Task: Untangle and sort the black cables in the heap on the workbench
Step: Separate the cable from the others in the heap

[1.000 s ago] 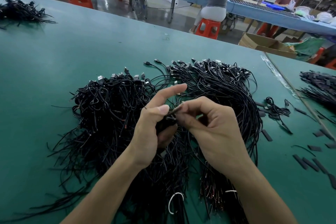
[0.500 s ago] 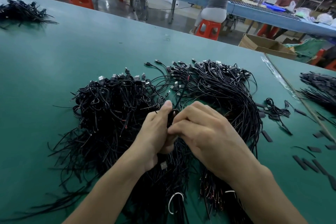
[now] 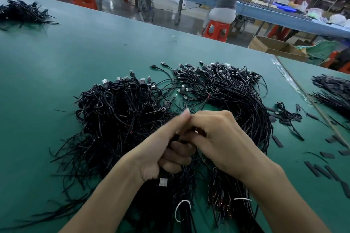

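A big heap of black cables [image 3: 121,119] with USB plugs lies on the green workbench [image 3: 56,58], split into a looped left mass and a combed right mass [image 3: 236,96]. My left hand [image 3: 162,149] is fisted around a black cable whose silver USB plug [image 3: 163,182] sticks out below the palm. My right hand [image 3: 221,138] meets it from the right, fingertips pinched on the same cable at the top of the fist. The cable between the fingers is mostly hidden.
Short black sleeve pieces [image 3: 322,170] and a small coiled cable [image 3: 286,113] lie at the right. Other cable piles sit far left [image 3: 20,13] and far right [image 3: 333,92]. White ties [image 3: 180,210] bind bundles near me. Beyond the bench edge: stools, a cardboard box [image 3: 274,47], seated people.
My left index finger, stretched out a second ago, has curled in. Both hands have closed together into a tight grip on the cable, and a USB plug now hangs below my left fist.
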Demonstrator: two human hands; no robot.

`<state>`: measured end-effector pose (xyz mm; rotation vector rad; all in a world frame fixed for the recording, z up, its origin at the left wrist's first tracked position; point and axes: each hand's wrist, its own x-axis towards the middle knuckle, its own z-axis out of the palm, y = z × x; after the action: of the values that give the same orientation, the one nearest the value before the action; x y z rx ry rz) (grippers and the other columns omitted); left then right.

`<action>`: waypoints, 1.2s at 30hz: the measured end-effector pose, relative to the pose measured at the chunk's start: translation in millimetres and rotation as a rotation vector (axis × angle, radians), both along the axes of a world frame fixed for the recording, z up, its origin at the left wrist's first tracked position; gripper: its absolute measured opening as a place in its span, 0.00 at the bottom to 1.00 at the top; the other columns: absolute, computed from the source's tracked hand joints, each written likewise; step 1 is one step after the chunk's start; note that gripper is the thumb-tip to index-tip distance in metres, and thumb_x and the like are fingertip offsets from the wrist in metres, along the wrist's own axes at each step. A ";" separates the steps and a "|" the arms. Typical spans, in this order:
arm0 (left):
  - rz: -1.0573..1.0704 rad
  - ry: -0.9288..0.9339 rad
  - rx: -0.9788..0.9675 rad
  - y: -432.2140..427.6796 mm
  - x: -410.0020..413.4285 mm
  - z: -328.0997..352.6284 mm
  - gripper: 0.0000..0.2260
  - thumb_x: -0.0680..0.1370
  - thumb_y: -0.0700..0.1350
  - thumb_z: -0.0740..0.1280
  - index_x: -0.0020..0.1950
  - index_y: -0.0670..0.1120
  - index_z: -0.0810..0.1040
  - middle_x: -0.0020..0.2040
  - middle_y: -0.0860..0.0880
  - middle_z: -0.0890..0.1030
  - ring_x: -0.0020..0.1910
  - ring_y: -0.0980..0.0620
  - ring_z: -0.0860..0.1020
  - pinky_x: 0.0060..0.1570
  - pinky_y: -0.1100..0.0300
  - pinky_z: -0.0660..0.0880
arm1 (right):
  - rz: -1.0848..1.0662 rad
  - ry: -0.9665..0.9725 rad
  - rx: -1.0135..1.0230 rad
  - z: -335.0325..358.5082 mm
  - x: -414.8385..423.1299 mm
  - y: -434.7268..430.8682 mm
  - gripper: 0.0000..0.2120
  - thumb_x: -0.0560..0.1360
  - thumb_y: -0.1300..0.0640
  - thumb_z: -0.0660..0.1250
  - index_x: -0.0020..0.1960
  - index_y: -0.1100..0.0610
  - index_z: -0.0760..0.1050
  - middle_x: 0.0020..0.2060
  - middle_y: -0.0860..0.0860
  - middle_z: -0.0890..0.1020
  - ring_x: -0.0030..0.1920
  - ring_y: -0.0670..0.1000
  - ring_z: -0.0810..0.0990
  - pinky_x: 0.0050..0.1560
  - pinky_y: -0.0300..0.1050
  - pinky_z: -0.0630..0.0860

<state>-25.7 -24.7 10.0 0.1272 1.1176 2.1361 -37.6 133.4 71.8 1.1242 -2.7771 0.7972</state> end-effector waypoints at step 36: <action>0.024 0.285 -0.344 3.6 0.8 -8.0 0.08 0.68 0.35 0.69 0.43 0.45 0.74 0.29 0.53 0.66 0.25 0.59 0.60 0.22 0.68 0.57 | 0.110 0.122 0.254 9.2 11.2 -3.2 0.04 0.76 0.61 0.68 0.47 0.53 0.77 0.42 0.45 0.77 0.48 0.49 0.71 0.48 0.45 0.72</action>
<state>-24.9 -21.1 2.0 0.2641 1.6424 1.9527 -26.4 130.2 81.0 1.3246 -2.7910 0.3737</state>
